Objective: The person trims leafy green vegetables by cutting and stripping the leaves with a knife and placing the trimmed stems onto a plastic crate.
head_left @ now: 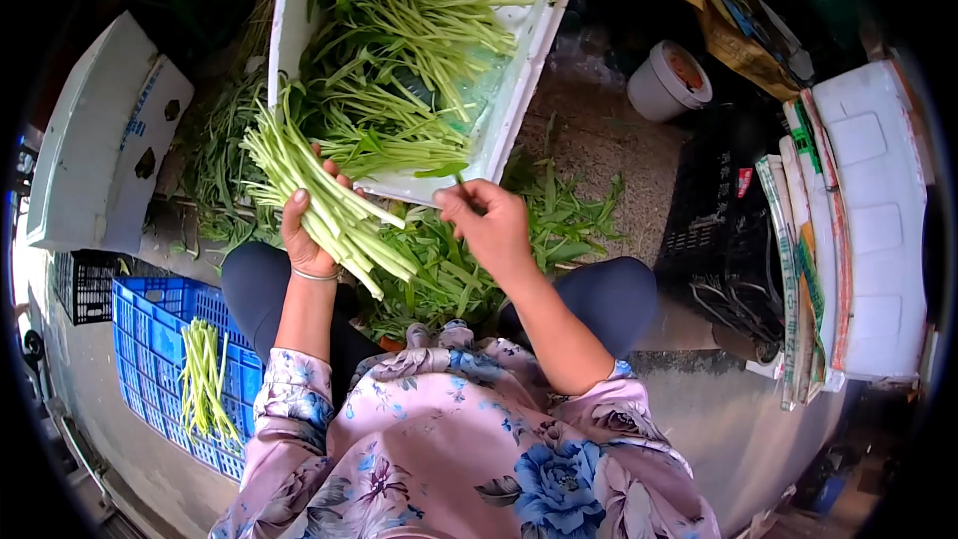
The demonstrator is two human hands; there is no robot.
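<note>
My left hand (310,243) is wrapped round a bunch of water spinach (334,205), its pale green stems slanting down to the right. To the right of it, my right hand (497,230) pinches a small green leaf (442,170) between thumb and fingers. Just beyond both hands, a white foam box (507,130) holds more long-stemmed greens (429,20), laid in loose bundles. Below the hands, between my knees, lies a heap of loose leaves and stems (449,265) on the ground.
A blue crate (150,359) with a small bunch of stems (205,384) stands at left. Another foam box (100,150) is behind it. On the right are a white bucket (664,85), a black crate (714,210) and stacked foam pieces (868,220). Darker greens (220,150) lie at upper left.
</note>
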